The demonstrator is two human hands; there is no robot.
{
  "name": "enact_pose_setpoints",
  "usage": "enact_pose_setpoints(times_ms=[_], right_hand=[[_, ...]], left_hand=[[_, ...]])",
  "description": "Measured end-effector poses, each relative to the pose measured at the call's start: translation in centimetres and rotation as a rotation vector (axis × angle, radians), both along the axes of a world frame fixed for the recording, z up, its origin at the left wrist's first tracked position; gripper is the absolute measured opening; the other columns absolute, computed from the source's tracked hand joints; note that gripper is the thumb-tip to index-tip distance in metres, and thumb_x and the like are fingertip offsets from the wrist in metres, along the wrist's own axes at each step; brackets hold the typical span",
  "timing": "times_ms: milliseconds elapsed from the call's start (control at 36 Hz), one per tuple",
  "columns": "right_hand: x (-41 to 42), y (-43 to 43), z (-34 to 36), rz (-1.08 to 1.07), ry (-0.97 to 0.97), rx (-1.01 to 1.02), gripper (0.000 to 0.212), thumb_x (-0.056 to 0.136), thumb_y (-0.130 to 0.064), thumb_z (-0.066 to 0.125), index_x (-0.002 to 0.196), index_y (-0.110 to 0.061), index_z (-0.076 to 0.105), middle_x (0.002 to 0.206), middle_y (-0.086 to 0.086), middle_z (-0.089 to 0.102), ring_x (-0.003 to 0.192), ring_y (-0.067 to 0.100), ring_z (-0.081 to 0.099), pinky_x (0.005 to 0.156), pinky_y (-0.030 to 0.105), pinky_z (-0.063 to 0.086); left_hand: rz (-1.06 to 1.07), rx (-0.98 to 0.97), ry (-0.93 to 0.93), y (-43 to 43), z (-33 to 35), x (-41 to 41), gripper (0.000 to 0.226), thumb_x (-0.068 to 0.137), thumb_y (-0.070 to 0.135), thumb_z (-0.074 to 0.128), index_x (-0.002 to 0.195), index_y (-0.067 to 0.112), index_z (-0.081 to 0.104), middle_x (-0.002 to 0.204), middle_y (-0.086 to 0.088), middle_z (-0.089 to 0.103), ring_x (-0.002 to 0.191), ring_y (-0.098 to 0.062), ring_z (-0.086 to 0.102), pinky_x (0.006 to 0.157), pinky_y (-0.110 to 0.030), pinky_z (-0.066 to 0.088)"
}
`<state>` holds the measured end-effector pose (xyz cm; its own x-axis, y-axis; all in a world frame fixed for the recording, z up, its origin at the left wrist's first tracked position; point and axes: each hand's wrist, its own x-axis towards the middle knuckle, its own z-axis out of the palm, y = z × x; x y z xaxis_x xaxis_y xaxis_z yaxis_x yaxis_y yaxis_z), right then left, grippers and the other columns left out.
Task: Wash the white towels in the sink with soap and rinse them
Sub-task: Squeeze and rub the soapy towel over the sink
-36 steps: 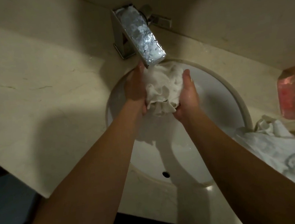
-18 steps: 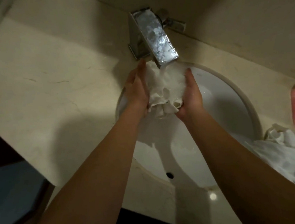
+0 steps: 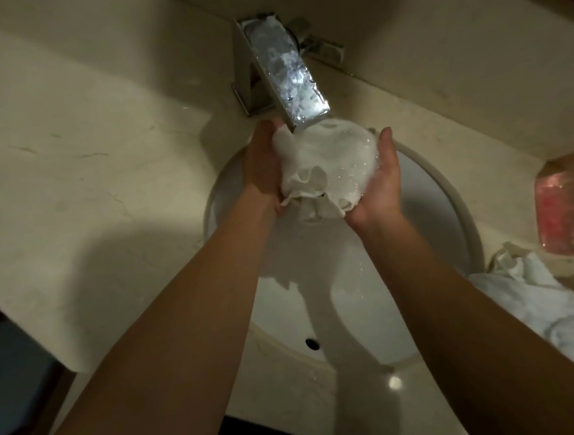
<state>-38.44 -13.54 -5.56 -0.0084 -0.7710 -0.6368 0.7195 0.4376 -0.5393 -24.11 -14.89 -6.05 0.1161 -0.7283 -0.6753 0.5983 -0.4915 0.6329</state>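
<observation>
Since a second ago the bunched towel (image 3: 323,170) has opened out a little between the palms, spreading wider toward the right, and the right hand (image 3: 379,186) has tipped more palm-up under it; the camera itself has also swung slightly, so the tap sits nearer the top middle.

Head view: both forearms reach forward over the round white sink (image 3: 449,204), which is set into a pale stone counter (image 3: 85,164). The left hand (image 3: 263,167) presses against the left side of the towel, its fingers (image 3: 268,129) pointing up toward the spout and curled lightly round the cloth. The right hand cups the towel from the right and below, with the thumb standing up at the far edge and the other fingers hidden under the fabric, so the towel is held between the two hands above the basin. It is directly beneath the mouth of the flat metal tap (image 3: 284,70), and water runs down the open spout onto it; bright droplets glisten on the right part of the cloth. A small dark overflow hole (image 3: 312,344) shows in the near wall of the basin. On the counter to the right lies a heap of more white towels (image 3: 539,304), partly hanging over the sink's rim. Just behind that heap stands a clear bottle of pink soap (image 3: 570,208), cut by the frame edge.
</observation>
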Motion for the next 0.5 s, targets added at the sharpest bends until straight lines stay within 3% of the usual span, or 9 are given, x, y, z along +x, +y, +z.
enact_pose_setpoints(times_ms=[56, 139, 194, 250, 333, 417, 500], right_hand=[[-0.3, 0.2, 0.8, 0.015, 0.021, -0.003, 0.058, 0.091, -0.052, 0.07, 0.128, -0.008, 0.071, 0.125, 0.015, 0.074, 0.113, 0.035, 0.073, 0.105, 0.051, 0.056], [-0.1, 0.4, 2.0, 0.008, 0.04, 0.005, 0.032, 0.096, -0.039, 0.061, 0.104, -0.013, 0.077, 0.098, 0.011, 0.075, 0.089, 0.029, 0.074, 0.087, 0.039, 0.061], [0.2, 0.5, 2.2, -0.029, 0.037, 0.009, 0.042, 0.102, -0.032, 0.05, 0.074, -0.015, 0.076, 0.073, 0.004, 0.069, 0.067, 0.021, 0.069, 0.068, 0.026, 0.058], [0.5, 0.7, 2.3, -0.062, -0.012, -0.019, 0.049, 0.101, -0.028, 0.046, 0.058, -0.019, 0.067, 0.061, -0.002, 0.058, 0.056, 0.016, 0.06, 0.058, 0.021, 0.05], [0.7, 0.8, 2.5, -0.091, 0.005, 0.002, 0.035, 0.091, -0.025, 0.054, 0.056, -0.022, 0.056, 0.058, -0.004, 0.047, 0.054, 0.014, 0.051, 0.055, 0.021, 0.042], [0.4, 0.7, 2.6, -0.121, -0.081, -0.014, 0.022, 0.068, -0.019, 0.064, 0.055, -0.023, 0.048, 0.054, -0.006, 0.039, 0.05, 0.012, 0.044, 0.051, 0.019, 0.039], [-0.7, 0.4, 2.3, -0.043, -0.095, -0.096, 0.029, 0.086, -0.019, 0.058, 0.057, -0.018, 0.062, 0.061, -0.001, 0.056, 0.058, 0.016, 0.061, 0.06, 0.022, 0.052]], left_hand=[[0.059, -0.03, 0.159, 0.3, 0.8, 0.4, 0.05, 0.078, 0.036, 0.074, 0.114, 0.006, 0.057, 0.111, -0.021, 0.055, 0.104, -0.036, 0.059, 0.092, -0.037, 0.051], [0.068, 0.005, 0.146, 1.2, 1.8, 0.8, 0.035, 0.097, 0.035, 0.059, 0.1, 0.001, 0.07, 0.083, -0.013, 0.07, 0.076, -0.026, 0.069, 0.068, -0.025, 0.053], [0.112, -0.019, 0.221, 2.0, 1.9, 0.8, 0.043, 0.096, 0.035, 0.063, 0.114, -0.003, 0.073, 0.093, -0.016, 0.073, 0.086, -0.029, 0.071, 0.08, -0.03, 0.057], [0.117, 0.032, 0.199, 2.8, 2.3, 0.4, 0.046, 0.098, 0.038, 0.062, 0.117, -0.002, 0.074, 0.104, -0.018, 0.077, 0.097, -0.036, 0.073, 0.085, -0.035, 0.061], [-0.007, 0.175, 0.14, 4.1, 2.7, 0.0, 0.063, 0.089, 0.06, 0.065, 0.124, 0.01, 0.078, 0.119, -0.018, 0.077, 0.116, -0.043, 0.072, 0.104, -0.058, 0.055], [-0.189, 0.356, 0.201, 5.2, 1.7, -0.1, 0.093, 0.073, 0.098, 0.048, 0.122, 0.025, 0.077, 0.116, -0.014, 0.079, 0.112, -0.046, 0.071, 0.098, -0.071, 0.051], [-0.165, 0.287, 0.365, 5.5, 0.9, -0.1, 0.093, 0.076, 0.098, 0.045, 0.125, 0.026, 0.077, 0.125, -0.014, 0.076, 0.117, -0.044, 0.069, 0.1, -0.08, 0.043]])
